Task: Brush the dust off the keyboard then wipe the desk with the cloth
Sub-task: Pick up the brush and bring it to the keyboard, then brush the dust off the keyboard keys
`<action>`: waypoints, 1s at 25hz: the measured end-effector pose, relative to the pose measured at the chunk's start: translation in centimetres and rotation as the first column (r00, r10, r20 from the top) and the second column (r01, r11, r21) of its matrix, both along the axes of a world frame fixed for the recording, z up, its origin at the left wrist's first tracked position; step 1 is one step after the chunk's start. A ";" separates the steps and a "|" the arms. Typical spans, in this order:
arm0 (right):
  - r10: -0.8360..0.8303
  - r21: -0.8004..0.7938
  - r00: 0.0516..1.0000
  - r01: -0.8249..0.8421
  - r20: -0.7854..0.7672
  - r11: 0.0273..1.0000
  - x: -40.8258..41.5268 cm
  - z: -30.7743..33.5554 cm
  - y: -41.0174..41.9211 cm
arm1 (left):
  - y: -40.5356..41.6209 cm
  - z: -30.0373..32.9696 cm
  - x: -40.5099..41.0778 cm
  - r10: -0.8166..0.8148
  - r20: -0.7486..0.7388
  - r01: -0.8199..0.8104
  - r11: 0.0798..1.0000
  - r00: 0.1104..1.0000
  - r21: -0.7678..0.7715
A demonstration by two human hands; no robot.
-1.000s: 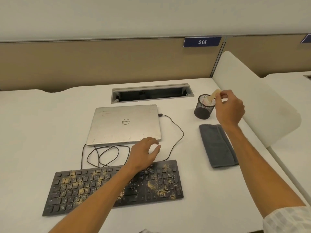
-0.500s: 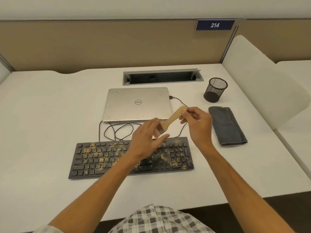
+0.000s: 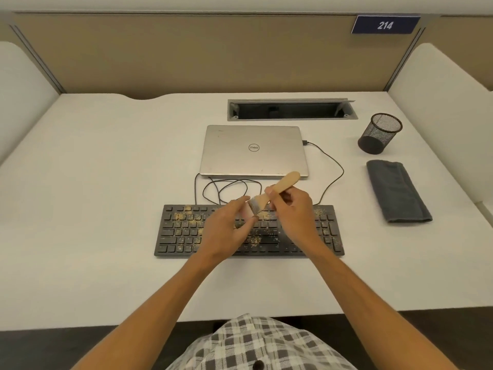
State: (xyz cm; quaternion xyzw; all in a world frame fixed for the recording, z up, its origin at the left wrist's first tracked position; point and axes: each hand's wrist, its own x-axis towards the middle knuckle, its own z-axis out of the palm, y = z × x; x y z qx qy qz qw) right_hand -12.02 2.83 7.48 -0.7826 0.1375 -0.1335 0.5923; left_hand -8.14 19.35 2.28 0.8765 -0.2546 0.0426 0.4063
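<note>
Wooden brush held over a dusty black keyboard

Nearest, a checked shirt (image 3: 256, 343); above it the flat black keyboard (image 3: 186, 231), speckled with tan grit, lies on the smooth white desk (image 3: 93, 182). Over its middle the right hand (image 3: 292, 212) curls round the pale wooden brush (image 3: 277, 189), while the left hand (image 3: 226, 225) pinches its bristles. At 2 o'clock lies a folded grey cloth (image 3: 398, 192); beyond, a closed silver laptop (image 3: 253, 150) and a round mesh cup (image 3: 380, 133).
</note>
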 end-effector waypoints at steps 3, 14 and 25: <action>0.103 0.036 0.994 -0.102 -0.043 0.994 0.3 -1.0 1.8 | 2.8 -0.8 -0.1 -0.025 -0.028 0.025 1.000 0.999 -0.008; 0.049 -0.124 0.997 -0.055 -0.057 0.991 0.4 -4.2 8.8 | 14.9 -5.8 0.2 0.194 0.086 -0.209 0.948 0.977 0.241; 0.073 -0.333 0.996 -0.089 -0.059 0.939 3.2 -4.8 10.6 | 18.0 -7.1 2.7 0.110 -0.081 -0.062 0.892 0.991 0.448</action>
